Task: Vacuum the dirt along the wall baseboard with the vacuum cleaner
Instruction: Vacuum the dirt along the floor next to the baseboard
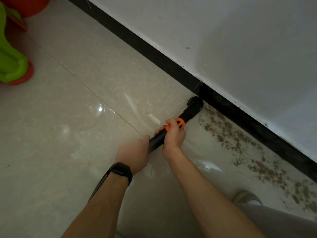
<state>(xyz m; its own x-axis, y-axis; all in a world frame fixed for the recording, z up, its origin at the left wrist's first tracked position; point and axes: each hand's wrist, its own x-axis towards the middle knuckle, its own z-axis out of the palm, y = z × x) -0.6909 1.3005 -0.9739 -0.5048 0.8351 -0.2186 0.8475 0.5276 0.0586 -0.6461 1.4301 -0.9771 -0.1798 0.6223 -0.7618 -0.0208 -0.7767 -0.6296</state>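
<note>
A black vacuum tube [187,115] with an orange collar [180,123] slants toward the wall. Its black nozzle [195,103] sits on the floor right against the black baseboard [154,54]. My right hand [174,134] grips the tube at the orange collar. My left hand [135,153], with a black watch on the wrist, grips the tube lower down. Brown dirt [228,133] lies scattered along the baseboard to the right of the nozzle. The floor to the left of the nozzle looks clean.
A ribbed hose [97,186] trails back under my left forearm. A green and red plastic toy [13,64] stands at the far left. My shoe [247,198] is on the glossy beige tiles [68,117] at lower right. The white wall [223,31] rises above the baseboard.
</note>
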